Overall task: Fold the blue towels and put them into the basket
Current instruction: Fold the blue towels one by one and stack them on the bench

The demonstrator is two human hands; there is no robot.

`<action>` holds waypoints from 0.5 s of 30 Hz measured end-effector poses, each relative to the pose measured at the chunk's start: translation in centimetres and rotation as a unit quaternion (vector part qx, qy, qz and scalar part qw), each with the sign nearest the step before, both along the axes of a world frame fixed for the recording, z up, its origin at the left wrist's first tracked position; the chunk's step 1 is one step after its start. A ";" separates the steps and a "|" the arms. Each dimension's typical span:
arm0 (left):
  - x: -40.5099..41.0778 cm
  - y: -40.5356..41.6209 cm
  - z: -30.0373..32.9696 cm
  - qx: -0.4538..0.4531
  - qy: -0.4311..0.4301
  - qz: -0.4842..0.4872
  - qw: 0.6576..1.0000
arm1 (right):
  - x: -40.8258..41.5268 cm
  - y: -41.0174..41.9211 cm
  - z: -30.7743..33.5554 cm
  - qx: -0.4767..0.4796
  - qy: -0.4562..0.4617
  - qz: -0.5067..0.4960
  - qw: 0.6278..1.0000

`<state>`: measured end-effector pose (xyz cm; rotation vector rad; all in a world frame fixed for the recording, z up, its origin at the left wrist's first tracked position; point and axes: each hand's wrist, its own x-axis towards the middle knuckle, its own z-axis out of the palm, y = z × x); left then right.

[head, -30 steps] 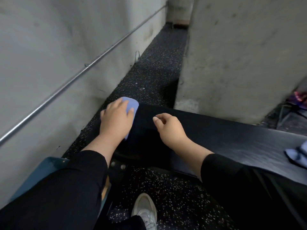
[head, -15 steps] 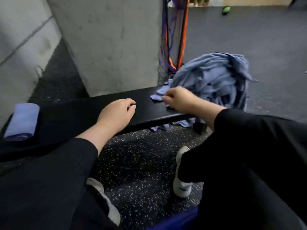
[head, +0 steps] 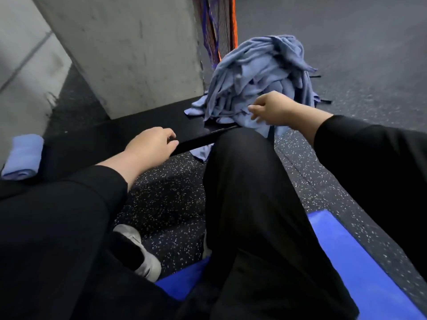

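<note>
The heap of loose, pale-blue terry towels [head: 258, 82] sits piled at the far right end of the long, matte black bench [head: 115, 135], a few corners spilling over its near edge. The cloth looks light, limp and a little grippy, so it should neither slip nor resist; the risk, I judge, is dragging neighbours along (the layers lie tangled). A free corner or hem low on the near side seems the best place to take hold. The right hand [head: 270, 107] is there, its fingers curled and pinching a fold at the foot of the heap. The left hand [head: 152, 142] rests on the bench's front edge, fingers loosely bent and holding nothing. At the bench's far left end lies one folded blue towel [head: 23, 155], a neat, soft-edged rectangle. Behind stands a rough grey concrete pillar [head: 129, 54]; below is speckled black rubber flooring [head: 166, 204]. No basket is identifiable.
</note>
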<state>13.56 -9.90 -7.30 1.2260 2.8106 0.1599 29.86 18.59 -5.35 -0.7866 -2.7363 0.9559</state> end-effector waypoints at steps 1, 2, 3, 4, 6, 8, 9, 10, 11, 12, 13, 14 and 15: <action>0.3 0.3 -0.4 -0.007 -0.002 -0.003 1.000 | 0.1 0.1 -0.7 -0.022 0.006 -0.001 1.000; 0.5 0.5 -0.7 -0.013 -0.005 -0.004 1.000 | 0.1 0.3 -1.2 -0.036 0.008 -0.001 0.999; 0.7 0.7 -1.0 -0.017 -0.008 -0.004 1.000 | 0.0 0.5 -1.6 -0.046 0.014 0.001 0.999; 0.8 0.8 -1.1 -0.019 -0.010 -0.005 1.000 | -0.2 0.6 -1.8 -0.052 0.023 0.007 0.998; 0.8 1.2 -1.3 -0.023 -0.010 -0.006 1.000 | -0.8 1.0 -1.6 -0.058 0.042 0.015 0.997; 0.4 1.6 -1.0 -0.028 -0.004 -0.002 1.000 | -1.6 1.1 -1.2 -0.065 0.060 0.019 0.996; 0.0 1.7 -0.9 -0.028 -0.001 0.002 1.000 | -2.1 1.1 -1.1 -0.065 0.066 0.024 0.995; -0.5 1.8 -0.6 -0.025 0.001 0.008 1.000 | -2.8 1.1 -0.9 -0.062 0.070 0.030 0.995; -1.2 2.0 -0.3 -0.022 0.004 0.014 1.000 | -3.6 1.1 -0.7 -0.056 0.074 0.038 0.995; -2.0 2.1 0.0 -0.018 0.006 0.021 1.000 | -4.5 0.9 -0.4 -0.049 0.076 0.045 0.995; -2.9 2.4 0.4 -0.013 0.009 0.027 1.000 | -5.4 0.8 -0.1 -0.040 0.078 0.051 0.995; -3.8 2.6 0.9 -0.008 0.011 0.033 0.999 | -6.5 0.6 0.2 -0.024 0.076 0.058 0.995; -4.9 2.8 1.3 -0.003 0.012 0.039 0.999 | -7.6 0.5 0.5 -0.001 0.073 0.067 0.995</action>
